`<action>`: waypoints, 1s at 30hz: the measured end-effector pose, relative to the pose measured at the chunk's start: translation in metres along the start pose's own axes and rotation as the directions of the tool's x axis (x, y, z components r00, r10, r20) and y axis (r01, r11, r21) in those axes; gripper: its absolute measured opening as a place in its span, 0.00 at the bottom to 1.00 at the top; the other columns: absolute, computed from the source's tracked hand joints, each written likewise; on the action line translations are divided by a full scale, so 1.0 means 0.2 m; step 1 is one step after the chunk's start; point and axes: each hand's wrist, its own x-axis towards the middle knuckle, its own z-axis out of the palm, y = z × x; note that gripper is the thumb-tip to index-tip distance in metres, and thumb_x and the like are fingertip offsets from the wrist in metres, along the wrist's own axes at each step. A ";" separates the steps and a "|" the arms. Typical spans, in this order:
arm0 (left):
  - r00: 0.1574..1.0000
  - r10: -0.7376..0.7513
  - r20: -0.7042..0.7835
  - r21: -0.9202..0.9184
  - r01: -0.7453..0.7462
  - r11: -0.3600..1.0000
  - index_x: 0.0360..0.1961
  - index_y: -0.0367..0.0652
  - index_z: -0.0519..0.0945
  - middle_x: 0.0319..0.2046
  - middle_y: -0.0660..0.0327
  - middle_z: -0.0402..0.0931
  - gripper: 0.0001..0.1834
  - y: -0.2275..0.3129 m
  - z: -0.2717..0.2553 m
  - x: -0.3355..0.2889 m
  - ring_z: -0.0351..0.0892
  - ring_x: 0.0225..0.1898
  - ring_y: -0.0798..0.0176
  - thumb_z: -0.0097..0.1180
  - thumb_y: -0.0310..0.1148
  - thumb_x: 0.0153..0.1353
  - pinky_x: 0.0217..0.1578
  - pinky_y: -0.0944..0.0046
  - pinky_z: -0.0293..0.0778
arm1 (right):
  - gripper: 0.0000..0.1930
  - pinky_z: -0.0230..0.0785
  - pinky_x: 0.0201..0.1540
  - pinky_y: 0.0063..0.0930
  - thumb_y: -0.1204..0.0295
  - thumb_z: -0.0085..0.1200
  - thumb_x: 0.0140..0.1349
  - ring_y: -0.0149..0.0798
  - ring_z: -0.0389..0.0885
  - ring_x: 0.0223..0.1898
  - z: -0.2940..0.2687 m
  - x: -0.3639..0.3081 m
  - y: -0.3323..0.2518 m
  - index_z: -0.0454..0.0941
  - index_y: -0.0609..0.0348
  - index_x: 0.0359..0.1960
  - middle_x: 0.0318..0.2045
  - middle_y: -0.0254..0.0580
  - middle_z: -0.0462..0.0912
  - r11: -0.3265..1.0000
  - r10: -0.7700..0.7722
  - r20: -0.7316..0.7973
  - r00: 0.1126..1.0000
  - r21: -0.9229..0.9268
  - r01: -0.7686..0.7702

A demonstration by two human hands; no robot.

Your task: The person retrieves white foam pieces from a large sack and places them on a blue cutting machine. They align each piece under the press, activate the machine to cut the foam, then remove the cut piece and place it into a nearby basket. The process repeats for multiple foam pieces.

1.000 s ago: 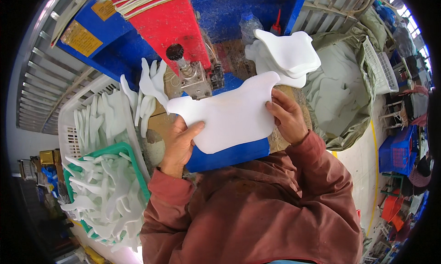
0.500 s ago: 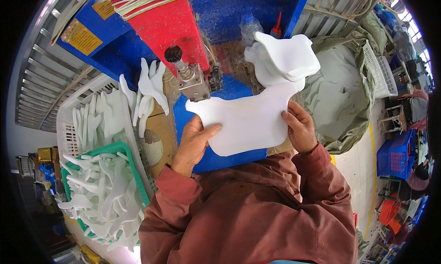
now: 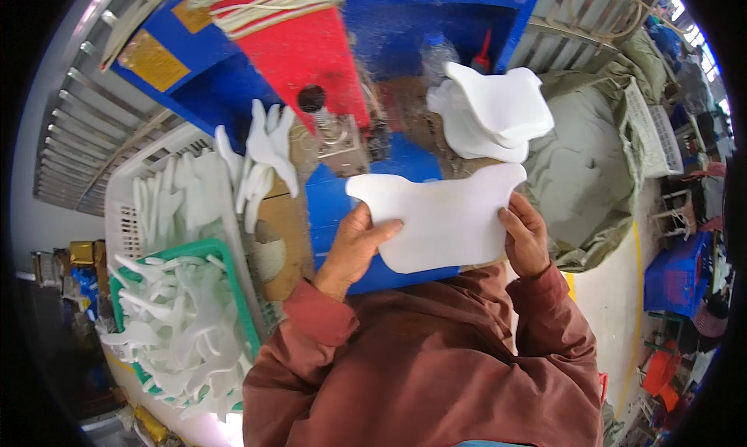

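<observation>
Between my two hands is a white foam-like sheet (image 3: 443,225), cut with two upturned corners and a curved lower edge. My left hand (image 3: 354,245) pinches its left side, thumb on top. My right hand (image 3: 527,233) grips the opposite side in the same way. The sheet hovers over a blue board (image 3: 328,206) on the bench. Just beyond it stands a red machine arm (image 3: 299,58) with a metal head (image 3: 341,147). A stack of similar white pieces (image 3: 502,108) sits behind my right hand.
Slim white offcuts fill a green-rimmed basket (image 3: 233,280) at left, beside a white crate (image 3: 123,213) of upright pieces. More offcuts (image 3: 270,147) lie near the machine. A large sack (image 3: 580,167) holds white pieces at right. A plastic bottle (image 3: 437,56) stands at the back.
Both hands have drawn the white sheet back from the machine head, slightly toward me and to the right. The whole view has shifted a little; my grip stays the same.
</observation>
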 end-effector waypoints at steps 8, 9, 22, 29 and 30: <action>0.966 -0.013 -0.258 0.182 0.062 0.981 0.70 0.38 0.74 0.57 0.52 0.82 0.29 0.10 -0.46 -0.23 0.87 0.52 0.57 0.65 0.38 0.73 0.44 0.59 0.88 | 0.20 0.78 0.45 0.28 0.70 0.58 0.74 0.31 0.87 0.45 0.06 -0.02 0.28 0.79 0.66 0.63 0.47 0.38 0.89 0.984 0.147 0.080 0.986 -0.114 -0.138; 0.930 0.028 -0.366 0.306 0.092 0.948 0.68 0.37 0.75 0.57 0.52 0.82 0.27 0.11 -0.54 -0.19 0.87 0.50 0.58 0.64 0.38 0.74 0.42 0.60 0.88 | 0.18 0.78 0.44 0.30 0.71 0.58 0.73 0.34 0.88 0.43 0.04 -0.02 0.29 0.81 0.66 0.61 0.44 0.42 0.90 0.925 0.122 0.076 0.990 -0.369 -0.086; 0.620 0.548 -0.561 0.827 0.450 0.338 0.74 0.35 0.63 0.54 0.36 0.83 0.48 0.04 -1.09 0.44 0.85 0.52 0.31 0.71 0.46 0.59 0.53 0.43 0.80 | 0.11 0.80 0.39 0.39 0.72 0.61 0.68 0.50 0.90 0.35 -0.09 -0.13 0.19 0.86 0.62 0.48 0.33 0.55 0.88 0.554 0.019 0.171 0.985 -0.822 0.132; 0.578 0.673 -0.462 0.882 0.217 0.419 0.72 0.31 0.68 0.46 0.41 0.87 0.39 0.07 -1.15 0.37 0.89 0.40 0.42 0.67 0.35 0.63 0.43 0.50 0.83 | 0.11 0.80 0.40 0.40 0.74 0.62 0.68 0.56 0.88 0.35 -0.05 -0.10 0.16 0.85 0.63 0.49 0.35 0.53 0.88 0.549 -0.016 0.287 0.958 -0.798 0.248; 0.567 0.663 -0.489 0.853 0.155 0.498 0.72 0.32 0.68 0.44 0.44 0.87 0.38 0.10 -1.15 0.34 0.89 0.39 0.46 0.67 0.33 0.64 0.42 0.53 0.83 | 0.11 0.80 0.40 0.41 0.74 0.62 0.68 0.56 0.88 0.35 -0.04 -0.09 0.15 0.85 0.63 0.49 0.35 0.53 0.87 0.536 -0.020 0.300 0.954 -0.802 0.263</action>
